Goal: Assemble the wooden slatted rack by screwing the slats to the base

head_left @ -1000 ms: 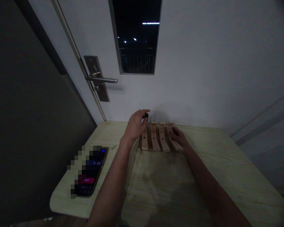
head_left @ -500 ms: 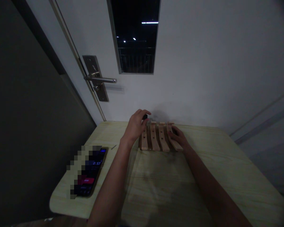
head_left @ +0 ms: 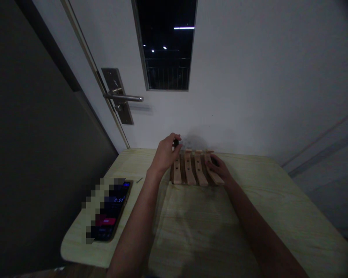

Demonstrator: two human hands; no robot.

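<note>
A small wooden slatted rack point(head_left: 190, 173), made of several curved strips with dark holes in them, stands on the table near the door. My left hand point(head_left: 165, 154) is just above its left end, with a small black object point(head_left: 176, 143) pinched between thumb and fingers; its kind is too dark to make out. Wrapped round the rack's right end is my right hand point(head_left: 219, 168), the thumb on the rightmost strip and the other fingers behind, partly hidden.
The pale wood-grain table point(head_left: 203, 224) meets a white door point(head_left: 234, 85) with a metal handle point(head_left: 127, 98). A phone point(head_left: 113, 212), partly pixelated, lies on the left. Beside it is a thin metal pin or screw point(head_left: 139, 180). A dark panel point(head_left: 31, 154) rises at far left.
My left hand's fingers have shifted slightly around the black object, which has moved a little to the left. The rack and my right hand stay in place.
</note>
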